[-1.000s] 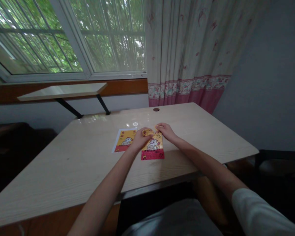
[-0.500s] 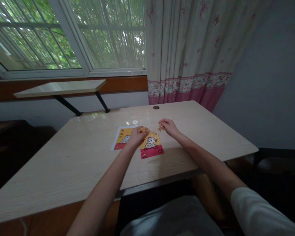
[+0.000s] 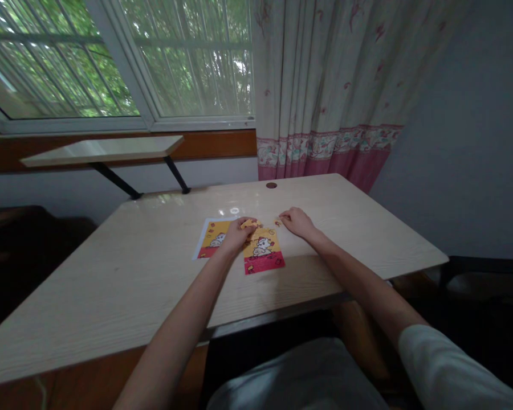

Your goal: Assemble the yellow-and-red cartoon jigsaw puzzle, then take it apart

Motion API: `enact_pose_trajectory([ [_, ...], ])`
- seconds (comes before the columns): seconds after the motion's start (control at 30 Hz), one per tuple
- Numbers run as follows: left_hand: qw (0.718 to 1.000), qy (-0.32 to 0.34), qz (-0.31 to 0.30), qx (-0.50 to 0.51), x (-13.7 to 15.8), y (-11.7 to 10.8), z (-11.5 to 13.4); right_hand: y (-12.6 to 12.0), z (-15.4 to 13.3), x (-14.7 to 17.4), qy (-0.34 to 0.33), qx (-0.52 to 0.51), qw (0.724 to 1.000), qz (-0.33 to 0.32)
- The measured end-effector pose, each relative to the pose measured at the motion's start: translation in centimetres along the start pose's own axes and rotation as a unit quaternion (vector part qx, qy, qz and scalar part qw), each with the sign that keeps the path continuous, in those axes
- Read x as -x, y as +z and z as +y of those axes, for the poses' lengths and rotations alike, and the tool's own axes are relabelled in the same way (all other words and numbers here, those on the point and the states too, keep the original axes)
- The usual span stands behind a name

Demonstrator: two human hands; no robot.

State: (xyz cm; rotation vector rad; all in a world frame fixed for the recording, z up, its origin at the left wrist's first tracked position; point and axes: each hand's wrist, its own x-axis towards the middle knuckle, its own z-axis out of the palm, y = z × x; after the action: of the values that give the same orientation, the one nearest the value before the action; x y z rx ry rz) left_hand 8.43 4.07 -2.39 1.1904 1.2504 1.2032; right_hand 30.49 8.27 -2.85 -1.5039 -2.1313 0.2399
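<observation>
A jigsaw puzzle (image 3: 263, 263) in yellow and red, with a white cartoon animal, lies on the table. Its upper left part is partly covered by my left hand (image 3: 236, 234), whose fingers are closed on yellow puzzle pieces (image 3: 250, 224). Just beyond the puzzle's upper right corner, my right hand (image 3: 299, 222) pinches a small yellow puzzle piece (image 3: 277, 222) close to the tabletop. Left of the puzzle lies a picture sheet (image 3: 209, 239) with a matching design and a pale border, its right side hidden by my left hand and forearm.
The pale wooden table (image 3: 154, 273) has a round cable hole (image 3: 272, 185) near its back edge. A raised shelf (image 3: 111, 149) on black legs stands at the back left. Behind are a barred window and a floral curtain (image 3: 325, 142).
My right hand has turned slightly, fingers lower over the small puzzle piece. My left hand stays nearly in place with its pieces. The whole view has shifted a little.
</observation>
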Motion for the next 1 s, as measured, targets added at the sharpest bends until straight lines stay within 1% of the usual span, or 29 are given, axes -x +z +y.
enact_pose_trajectory([
  [0.07,1.000,-0.002,-0.007,0.024,0.2,0.2,0.1,-0.2,-0.3,0.1,-0.015,0.013,0.999,0.035],
  [0.13,0.999,-0.004,-0.013,0.049,0.4,0.5,0.5,-0.3,-0.9,0.3,-0.046,-0.008,0.997,0.056],
  [0.23,0.994,-0.021,-0.040,0.104,0.8,0.8,1.1,0.0,-2.4,0.6,-0.108,-0.091,0.989,0.044],
  [0.27,0.991,-0.028,-0.048,0.125,0.9,0.9,1.3,0.2,-3.0,0.8,-0.119,-0.121,0.985,0.037],
  [0.37,0.986,-0.032,-0.044,0.157,0.9,1.1,1.5,0.8,-4.3,1.1,-0.115,-0.187,0.975,0.026],
  [0.47,0.989,-0.034,-0.030,0.138,0.7,1.2,1.0,0.9,-4.8,1.1,-0.105,-0.211,0.972,0.019],
  [0.53,0.992,-0.028,-0.031,0.116,0.6,1.1,0.6,0.8,-4.8,1.1,-0.108,-0.214,0.971,0.024],
  [0.67,0.995,0.017,-0.071,0.072,0.5,0.9,0.0,0.7,-4.8,1.1,-0.117,-0.217,0.968,0.041],
  [0.73,0.994,0.034,-0.077,0.069,0.5,0.8,0.0,1.0,-4.8,1.1,-0.104,-0.230,0.967,0.039],
  [0.83,0.993,0.041,-0.067,0.088,0.5,0.8,0.2,1.5,-4.6,1.1,-0.045,-0.268,0.962,0.035],
  [0.9,0.993,0.042,-0.053,0.099,0.3,0.9,0.3,1.8,-4.6,1.0,-0.003,-0.308,0.951,0.034],
  [1.0,0.993,0.048,-0.020,0.110,0.1,1.0,0.3,2.0,-4.5,0.8,0.038,-0.377,0.925,0.028],
])
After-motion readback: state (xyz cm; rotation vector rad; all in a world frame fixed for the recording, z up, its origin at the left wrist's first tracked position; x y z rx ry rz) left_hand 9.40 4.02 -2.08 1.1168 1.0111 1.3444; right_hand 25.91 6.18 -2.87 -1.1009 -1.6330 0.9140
